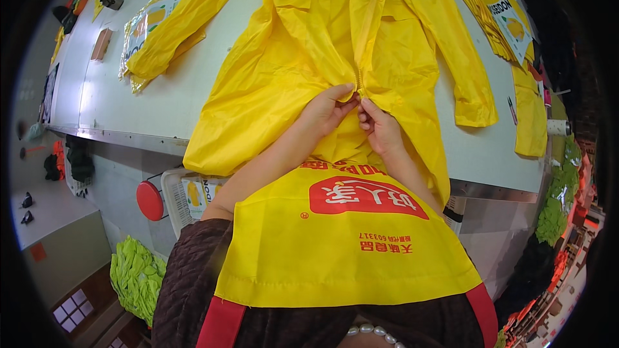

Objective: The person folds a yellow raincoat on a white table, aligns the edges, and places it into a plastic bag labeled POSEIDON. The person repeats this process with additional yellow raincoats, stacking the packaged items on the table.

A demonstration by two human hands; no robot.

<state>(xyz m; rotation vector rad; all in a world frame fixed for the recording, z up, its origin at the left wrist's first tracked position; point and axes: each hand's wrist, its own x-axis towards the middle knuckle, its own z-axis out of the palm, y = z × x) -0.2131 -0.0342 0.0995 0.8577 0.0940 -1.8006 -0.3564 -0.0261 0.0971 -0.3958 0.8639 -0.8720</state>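
A yellow raincoat point(264, 84) lies front up across the table, sleeves spread to both sides and its front partly open. My left hand point(324, 112) pinches the lower end of the front zipper point(359, 78) between thumb and fingers. Close beside it, my right hand point(382, 130) is closed on the zipper's other edge, fingertips nearly meeting the left ones. The fingers hide the zipper's very end and slider. Both hands are near the coat's hem, just above the yellow apron point(348, 264) that I wear.
On the light table point(155, 106), a clear-bagged yellow garment point(142, 32) lies partly under the left sleeve, near a small brown block point(101, 45). Folded yellow garments point(490, 16) are stacked at the right. A red round stool point(149, 200) and white basket point(173, 187) stand below the front edge.
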